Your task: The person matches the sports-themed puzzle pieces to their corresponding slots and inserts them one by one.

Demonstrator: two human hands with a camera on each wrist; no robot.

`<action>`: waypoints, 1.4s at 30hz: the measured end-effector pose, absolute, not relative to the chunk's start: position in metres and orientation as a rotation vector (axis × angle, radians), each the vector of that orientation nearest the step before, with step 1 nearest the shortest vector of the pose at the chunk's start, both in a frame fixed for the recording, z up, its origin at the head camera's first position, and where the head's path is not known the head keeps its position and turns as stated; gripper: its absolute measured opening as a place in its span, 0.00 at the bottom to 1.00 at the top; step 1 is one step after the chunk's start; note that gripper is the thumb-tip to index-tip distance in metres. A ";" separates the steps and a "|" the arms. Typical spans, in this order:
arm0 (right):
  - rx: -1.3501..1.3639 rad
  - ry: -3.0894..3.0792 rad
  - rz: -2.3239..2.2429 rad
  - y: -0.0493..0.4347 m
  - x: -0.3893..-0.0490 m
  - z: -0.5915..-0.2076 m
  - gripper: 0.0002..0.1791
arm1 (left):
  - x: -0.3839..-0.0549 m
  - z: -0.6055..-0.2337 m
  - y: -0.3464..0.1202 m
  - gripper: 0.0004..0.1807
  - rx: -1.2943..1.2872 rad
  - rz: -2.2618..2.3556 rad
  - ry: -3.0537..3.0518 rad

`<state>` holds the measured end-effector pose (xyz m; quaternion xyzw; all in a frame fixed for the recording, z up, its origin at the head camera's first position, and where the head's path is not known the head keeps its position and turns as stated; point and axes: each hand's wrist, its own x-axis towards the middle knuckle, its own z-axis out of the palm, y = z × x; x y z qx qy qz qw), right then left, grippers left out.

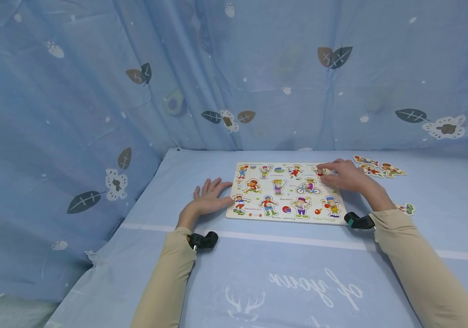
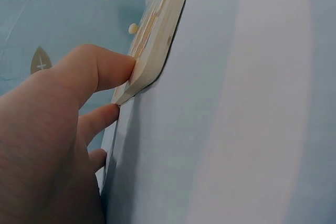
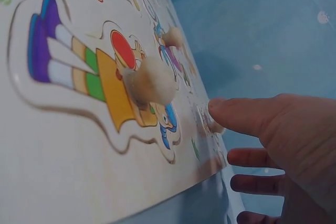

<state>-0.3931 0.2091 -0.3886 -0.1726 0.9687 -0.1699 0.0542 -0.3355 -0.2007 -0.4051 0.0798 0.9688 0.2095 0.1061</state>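
A wooden knob puzzle board [image 1: 258,186] lies on the cloth, filled with cut-out sports figures. At its left edge is my left hand [image 1: 208,200], fingers spread. The left thumb rests on the corner of the board [image 2: 152,59], and the index fingertip touches its side. Over the top right corner reaches my right hand [image 1: 346,175], fingers extended around a figure piece [image 1: 326,171] that it partly covers. In the right wrist view the thumb tip lies at a small round knob [image 3: 216,126], with the other fingers apart from it. Nearer stands a table tennis figure [image 3: 113,85] with a large knob [image 3: 155,80].
Several loose figure pieces [image 1: 393,170] lie grouped to the right of the board. Another loose piece [image 1: 407,208] lies beside the right sleeve [image 1: 418,259], partly hidden. Blue printed cloth [image 1: 299,264] covers the table, and a blue curtain [image 1: 267,91] hangs behind it.
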 end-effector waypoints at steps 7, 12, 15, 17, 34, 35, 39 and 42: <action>-0.520 2.975 -0.525 0.215 -0.392 -0.385 0.30 | -0.338 -0.405 -0.200 0.40 0.228 0.597 2.855; -0.406 3.012 -0.562 0.224 -0.394 -0.384 0.30 | -0.339 -0.404 -0.200 0.40 0.229 0.602 2.852; -0.360 3.047 -0.580 0.232 -0.393 -0.381 0.29 | -0.339 -0.405 -0.200 0.40 0.232 0.602 2.851; -0.338 3.066 -0.597 0.237 -0.392 -0.379 0.27 | -0.339 -0.405 -0.199 0.40 0.231 0.599 2.850; -0.200 3.133 -0.776 0.293 -0.385 -0.367 0.29 | -0.336 -0.404 -0.200 0.40 0.241 0.629 2.841; -0.198 3.135 -0.784 0.295 -0.386 -0.368 0.29 | -0.336 -0.404 -0.200 0.40 0.242 0.628 2.843; -0.170 3.131 -0.767 0.302 -0.387 -0.374 0.28 | -0.336 -0.405 -0.202 0.40 0.246 0.614 2.851; -0.132 3.100 -0.711 0.305 -0.389 -0.380 0.27 | -0.335 -0.405 -0.202 0.40 0.249 0.612 2.852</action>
